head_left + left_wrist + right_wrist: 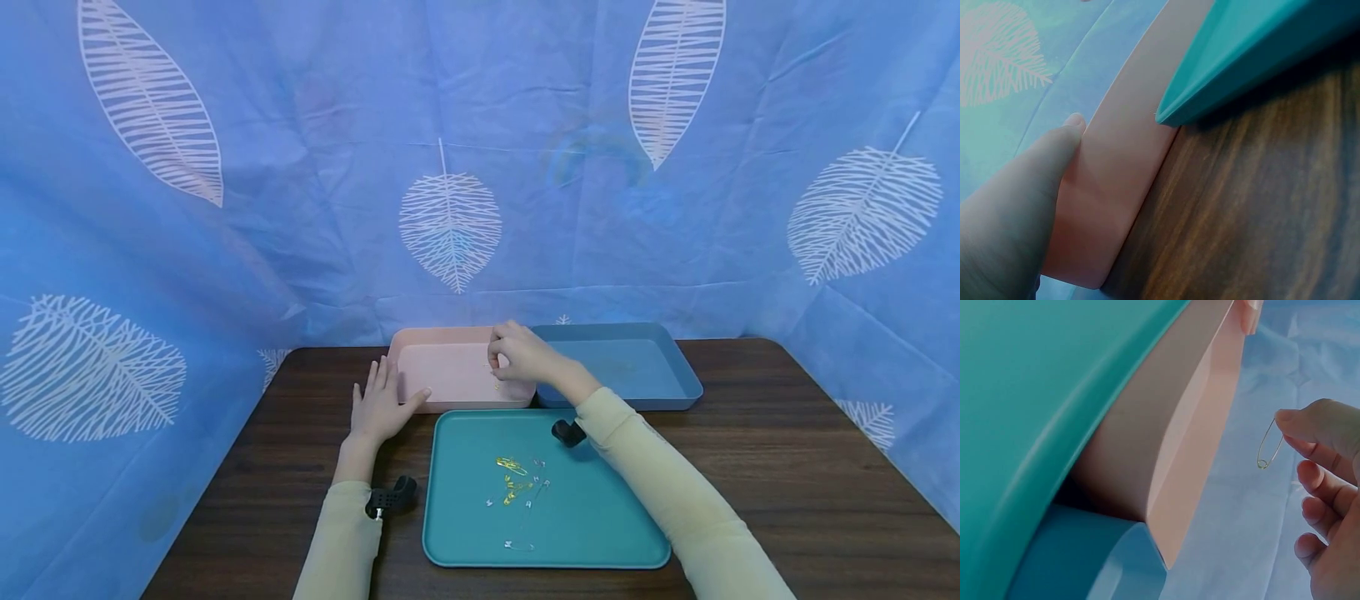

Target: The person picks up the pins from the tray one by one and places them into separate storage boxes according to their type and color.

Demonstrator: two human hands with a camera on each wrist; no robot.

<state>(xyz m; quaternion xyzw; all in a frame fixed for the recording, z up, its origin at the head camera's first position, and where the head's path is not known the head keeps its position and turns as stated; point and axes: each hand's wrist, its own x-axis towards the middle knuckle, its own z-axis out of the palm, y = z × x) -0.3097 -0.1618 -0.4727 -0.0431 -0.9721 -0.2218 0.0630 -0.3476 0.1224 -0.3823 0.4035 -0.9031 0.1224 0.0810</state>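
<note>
My right hand [519, 354] is over the right part of the pink tray [442, 402]. Between its thumb and index finger it pinches a gold safety pin [1262, 464], coil end downward, as the right wrist view shows. Below this hand, a small gold bit [497, 386] shows against the pink. My left hand [381, 407] lies at the pink tray's left front corner, its fingers extended along the side and the thumb [1072, 128] touching the rim. Gold safety pins [512, 465] and silver safety pins [519, 547] lie loosely on the teal tray [592, 508].
A blue tray [678, 402] stands right of the pink one, close beside it. Both sit behind the teal tray on a dark wooden table [780, 450]. Blue cloth with white leaf prints [450, 225] hangs behind the table and at its sides.
</note>
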